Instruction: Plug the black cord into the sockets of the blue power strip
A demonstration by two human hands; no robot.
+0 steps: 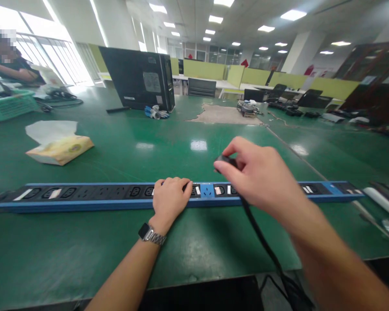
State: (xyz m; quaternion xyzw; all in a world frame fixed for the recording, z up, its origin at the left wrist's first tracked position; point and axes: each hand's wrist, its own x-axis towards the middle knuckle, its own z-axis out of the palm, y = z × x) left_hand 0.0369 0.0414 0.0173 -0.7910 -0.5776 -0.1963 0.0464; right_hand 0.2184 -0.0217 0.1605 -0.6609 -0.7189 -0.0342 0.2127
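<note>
A long power strip [97, 206] with a blue frame and black sockets lies across the green table, several of its sockets bearing white stickers. My left hand [171, 196] rests over its middle, fingers curled across the far edge and thumb on top, gripping it. Above the strip, to the right of its blue socket [208, 191], my right hand [259, 170] pinches a black power plug [226, 160] between thumb and fingers. From that plug a black cord [257, 231] hangs down past the table's front edge. Its prongs cannot be made out.
A tissue pack [63, 149] lies at left, beyond the strip. Farther back stand a black computer case [136, 77], blue-white gloves [156, 112] and a green basket [11, 106], near a seated person [14, 65]. Loose parts [385, 203] lie by the strip's right end.
</note>
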